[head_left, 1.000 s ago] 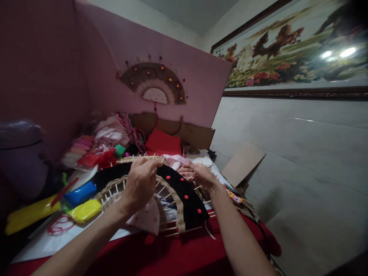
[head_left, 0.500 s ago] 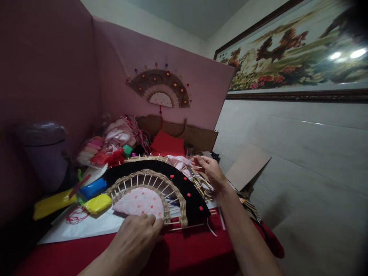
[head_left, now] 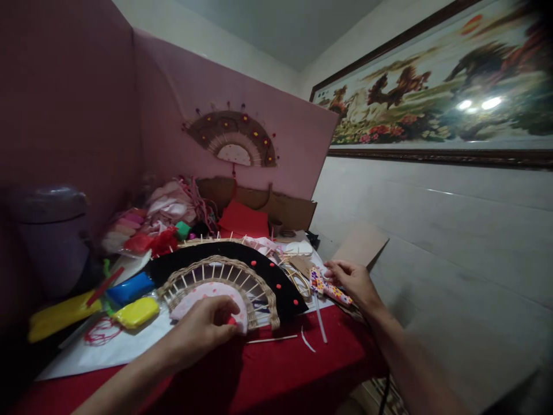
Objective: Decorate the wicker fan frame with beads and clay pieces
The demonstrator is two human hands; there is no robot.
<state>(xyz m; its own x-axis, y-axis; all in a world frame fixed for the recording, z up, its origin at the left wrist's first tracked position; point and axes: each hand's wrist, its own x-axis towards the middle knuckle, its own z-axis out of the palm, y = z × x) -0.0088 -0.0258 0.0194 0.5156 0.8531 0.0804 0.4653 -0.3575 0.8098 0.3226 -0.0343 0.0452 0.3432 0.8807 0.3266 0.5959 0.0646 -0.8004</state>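
Left hand: the left hand [head_left: 203, 328] rests with fingers curled on the lower edge of the pink dotted half-disc [head_left: 207, 293] of the woven fan [head_left: 224, 276]
Right hand: the right hand [head_left: 352, 280] touches a spotted stick [head_left: 330, 290], fingers loosely bent, nothing clamped
Fan: flat on the red cloth [head_left: 276, 369], beside yellow clay [head_left: 136, 312] and blue clay [head_left: 129, 287]

fan [head_left: 224, 276] on table [head_left: 276, 369], clay packs [head_left: 129, 300] left

wall fan: a brown fan [head_left: 231, 137] with coloured pins hangs on the pink board
painting: a framed horse picture [head_left: 436, 95] on the right wall
clay blocks: blue [head_left: 125, 288] and yellow [head_left: 135, 312], side by side near the tabletop's left edge
red sheets: a stack [head_left: 243, 219] at the far edge
cardboard: a brown piece [head_left: 360, 245] off the right edge
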